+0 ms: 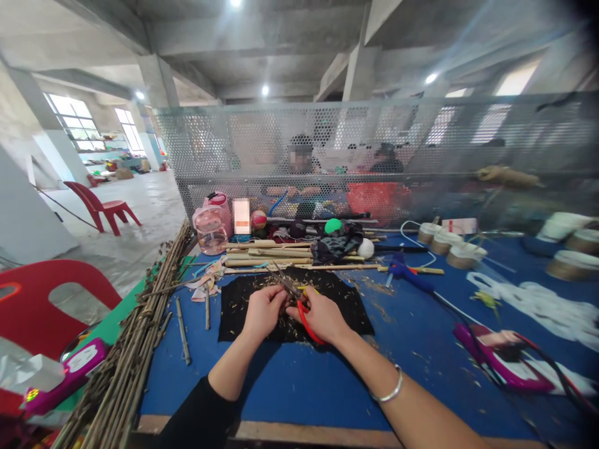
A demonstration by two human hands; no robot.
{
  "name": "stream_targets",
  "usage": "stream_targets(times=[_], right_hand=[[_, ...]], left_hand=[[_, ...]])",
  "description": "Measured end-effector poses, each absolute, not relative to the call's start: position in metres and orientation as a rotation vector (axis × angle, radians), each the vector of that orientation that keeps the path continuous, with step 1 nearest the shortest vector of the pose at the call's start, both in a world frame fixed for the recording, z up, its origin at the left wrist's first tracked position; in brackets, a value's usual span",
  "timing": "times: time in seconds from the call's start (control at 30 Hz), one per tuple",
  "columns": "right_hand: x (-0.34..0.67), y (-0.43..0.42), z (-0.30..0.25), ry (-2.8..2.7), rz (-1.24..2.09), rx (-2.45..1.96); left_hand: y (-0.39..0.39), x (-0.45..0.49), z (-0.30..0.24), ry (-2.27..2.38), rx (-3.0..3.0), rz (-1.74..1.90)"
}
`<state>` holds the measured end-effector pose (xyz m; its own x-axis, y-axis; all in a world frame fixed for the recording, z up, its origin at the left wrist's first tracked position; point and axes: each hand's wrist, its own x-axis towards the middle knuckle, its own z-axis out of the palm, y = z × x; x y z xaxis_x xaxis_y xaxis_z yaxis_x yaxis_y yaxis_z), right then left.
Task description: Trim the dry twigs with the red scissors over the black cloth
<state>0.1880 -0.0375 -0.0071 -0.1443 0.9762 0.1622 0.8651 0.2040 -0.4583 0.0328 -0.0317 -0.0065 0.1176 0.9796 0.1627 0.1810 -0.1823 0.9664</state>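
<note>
Concrete workshop, blue desk (412,349) carried a black cloth (349,308), left hand (262,310) pinched a twig (282,279) over the cloth, right hand (322,315) gripped red-handled shears (306,327) against it, stick bundle (135,337) lay leftward.

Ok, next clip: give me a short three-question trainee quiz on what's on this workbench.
1. Multiple choice: what does the right hand grip? A) red-handled cutters B) a paintbrush C) a hammer
2. True or false: the right hand and the left hand are both over the black cloth.
3. Fill in: seen from the wearer, the long bundle of sticks lies along the ___ side of the blue table.
Key: 1 A; 2 true; 3 left.
</note>
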Motion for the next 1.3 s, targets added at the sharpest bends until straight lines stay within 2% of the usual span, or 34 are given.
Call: stream_targets(times=[0.4,0.87,1.3], right_hand=[[0.192,-0.038,-0.010,-2.038,0.393,-1.717],[0.188,-0.040,-0.005,-2.097,0.172,-1.624],[0.192,-0.036,-0.015,-2.085,0.282,-1.784]], left_hand=[[-0.030,0.034,-0.012,1.164,1.358,1.156],[-0.028,0.036,-0.022,1.131,1.353,1.134],[-0.034,0.038,-0.011,1.193,1.436,1.127]])
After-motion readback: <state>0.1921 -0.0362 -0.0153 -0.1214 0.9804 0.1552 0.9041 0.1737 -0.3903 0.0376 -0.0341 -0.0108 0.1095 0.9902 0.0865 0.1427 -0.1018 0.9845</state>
